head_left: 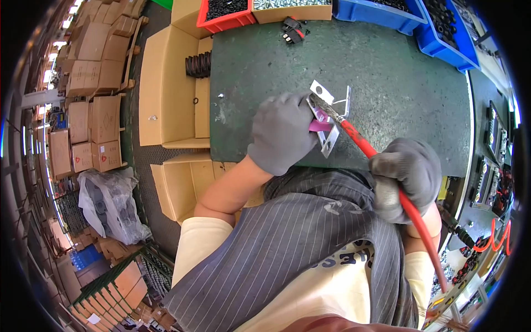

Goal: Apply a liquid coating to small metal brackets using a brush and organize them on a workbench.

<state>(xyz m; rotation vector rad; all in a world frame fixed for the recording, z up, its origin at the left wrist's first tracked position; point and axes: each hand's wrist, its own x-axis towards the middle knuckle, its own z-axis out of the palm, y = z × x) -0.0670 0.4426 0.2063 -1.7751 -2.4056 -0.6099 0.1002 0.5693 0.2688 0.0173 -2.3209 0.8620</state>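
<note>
My left hand, in a grey glove, is closed around a shiny metal bracket with flat, holed arms that stick out several ways. A magenta piece sits at the bracket's middle; my fingers partly hide how it is attached. My right hand, also gloved, wraps around the red handle of a long tool. The tool's worn, grey-brown head lies against the bracket beside my left fingers. Whether it has jaws or bristles is too unclear to tell.
The green worktable carries a black part with red. Along its far edge stand a red bin, a carton of silver hardware and blue bins. Open cartons adjoin its left side; a red coiled hose hangs right.
</note>
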